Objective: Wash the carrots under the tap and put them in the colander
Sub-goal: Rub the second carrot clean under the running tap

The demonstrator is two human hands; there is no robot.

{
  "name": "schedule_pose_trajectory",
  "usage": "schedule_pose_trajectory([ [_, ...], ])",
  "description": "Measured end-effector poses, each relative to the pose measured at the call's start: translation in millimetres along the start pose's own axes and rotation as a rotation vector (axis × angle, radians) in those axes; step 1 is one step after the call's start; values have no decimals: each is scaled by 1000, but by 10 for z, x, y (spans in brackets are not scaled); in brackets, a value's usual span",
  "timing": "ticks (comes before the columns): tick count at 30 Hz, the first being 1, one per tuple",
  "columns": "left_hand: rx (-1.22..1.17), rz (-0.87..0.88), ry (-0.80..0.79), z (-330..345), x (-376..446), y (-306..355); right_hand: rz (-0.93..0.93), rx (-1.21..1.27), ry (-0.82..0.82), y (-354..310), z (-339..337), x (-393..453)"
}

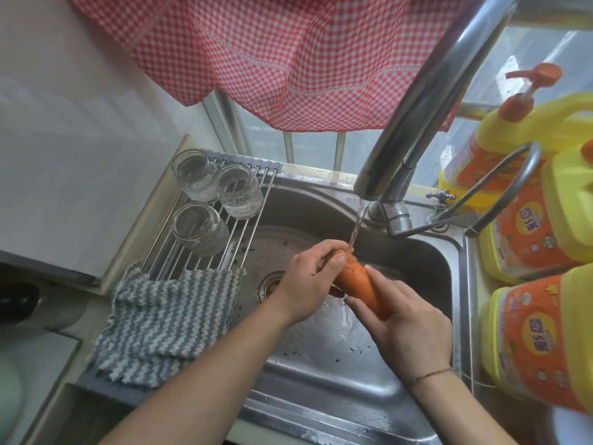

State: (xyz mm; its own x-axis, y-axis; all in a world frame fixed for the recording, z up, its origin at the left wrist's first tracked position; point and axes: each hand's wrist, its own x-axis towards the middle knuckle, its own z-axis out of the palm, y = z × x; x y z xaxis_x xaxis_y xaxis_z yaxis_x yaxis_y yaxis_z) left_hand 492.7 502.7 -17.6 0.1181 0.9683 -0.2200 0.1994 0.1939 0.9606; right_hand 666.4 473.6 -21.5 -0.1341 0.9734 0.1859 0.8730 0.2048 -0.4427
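Observation:
An orange carrot (359, 281) with dark soil specks is held over the steel sink (324, 358), its top end under a thin stream of water from the tap (426, 101). My left hand (309, 281) grips the carrot's upper end, fingers curled around it. My right hand (407, 322) holds the lower, narrower end from below, fingers wrapped round it. A second carrot tip seems to show just under the left hand. No colander is in view.
A roll-up drying rack (247, 187) spans the sink's left side with three upturned glass jars (237, 191) and a grey striped cloth (163, 322). Yellow detergent bottles (539, 338) stand at the right. A red checked curtain (272, 59) hangs above.

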Motion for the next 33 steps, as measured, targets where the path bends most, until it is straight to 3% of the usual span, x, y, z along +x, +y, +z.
schedule_pose_trajectory([
  [5, 37, -36, 13, 46, 43, -19, -59, -63, -15, -29, -12, 32],
  [10, 67, -43, 203, 102, 62, -45, -119, -123, -24, -125, 10, 27],
  [17, 17, -31, -139, -141, 13, -117, 4, -57, -206, -80, -26, 164],
  [24, -148, 4, -180, -118, -6, -45, 236, 584, -455, -71, -72, 196],
  [28, -336, -68, -246, -140, 26, -126, 455, 923, -727, -94, -199, 229],
  [33, -627, -103, -317, -134, 47, -128, 738, 1139, -843, -70, -269, 266],
])
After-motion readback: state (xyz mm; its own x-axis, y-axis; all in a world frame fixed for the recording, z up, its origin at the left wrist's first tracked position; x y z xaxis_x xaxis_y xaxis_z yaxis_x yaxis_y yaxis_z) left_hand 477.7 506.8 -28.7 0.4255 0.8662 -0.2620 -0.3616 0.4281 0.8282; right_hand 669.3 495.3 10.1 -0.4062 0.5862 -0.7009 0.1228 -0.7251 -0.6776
